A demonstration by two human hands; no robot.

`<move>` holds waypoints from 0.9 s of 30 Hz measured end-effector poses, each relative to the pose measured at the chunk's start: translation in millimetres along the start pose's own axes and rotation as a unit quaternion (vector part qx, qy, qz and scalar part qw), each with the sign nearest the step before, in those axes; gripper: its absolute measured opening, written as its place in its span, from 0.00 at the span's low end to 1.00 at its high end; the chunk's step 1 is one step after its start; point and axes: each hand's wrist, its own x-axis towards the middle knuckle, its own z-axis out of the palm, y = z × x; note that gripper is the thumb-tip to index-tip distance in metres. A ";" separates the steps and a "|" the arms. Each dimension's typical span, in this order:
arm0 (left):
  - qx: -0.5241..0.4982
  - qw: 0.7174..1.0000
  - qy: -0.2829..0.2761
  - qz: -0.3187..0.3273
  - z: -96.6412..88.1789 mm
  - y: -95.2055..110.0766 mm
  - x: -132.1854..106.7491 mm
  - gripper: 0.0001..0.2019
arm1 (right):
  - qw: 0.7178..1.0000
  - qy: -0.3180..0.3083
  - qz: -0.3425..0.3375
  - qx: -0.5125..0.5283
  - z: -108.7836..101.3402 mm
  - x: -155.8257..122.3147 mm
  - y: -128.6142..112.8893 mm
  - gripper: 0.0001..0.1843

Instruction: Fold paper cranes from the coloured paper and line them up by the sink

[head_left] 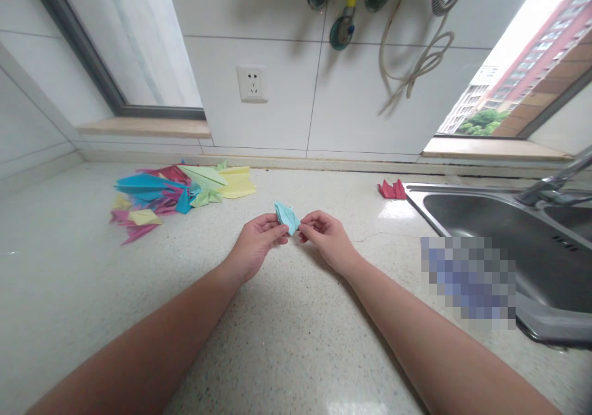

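A small folded piece of light blue paper (pixel 287 217) is held between my two hands, just above the speckled countertop (pixel 277 341). My left hand (pixel 259 240) pinches its left and lower side between thumb and fingers. At its lower right corner, my right hand (pixel 326 237) grips the edge with thumb and fingertips. Creases and layered folds show on the paper; its underside is hidden.
Left of my hands lies a pile of colourful folded paper (pixel 171 187). A red folded paper piece (pixel 391 189) sits beside the metal sink (pixel 416 208) on the right. A blurred-out patch (pixel 467 282) covers something by the sink's edge. A tiled wall with a socket (pixel 252 84) stands behind.
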 end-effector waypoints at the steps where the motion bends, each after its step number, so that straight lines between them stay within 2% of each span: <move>1: 0.008 1.000 -0.002 0.000 0.0 0.0 -0.2 0.23 | 1.000 0.002 -0.003 0.001 0.0 -0.2 -1.0 0.16; 7: 0.043 0.999 0.006 0.002 -2.7 -2.9 2.3 0.24 | 1.000 0.023 -0.008 0.013 -2.2 -1.3 -4.8 0.18; 12: 0.045 0.999 0.012 0.012 -3.1 -3.6 3.4 0.22 | 0.999 0.003 0.014 0.028 -0.7 -1.6 -3.9 0.18; 18: 0.065 0.997 -0.013 0.051 -3.5 -4.7 0.8 0.17 | 0.998 -0.010 0.041 0.049 1.9 -2.6 -6.2 0.18; 27: 0.080 0.994 -0.034 0.064 -6.6 -8.2 2.9 0.18 | 0.998 -0.017 0.033 0.052 3.6 -4.8 -10.6 0.17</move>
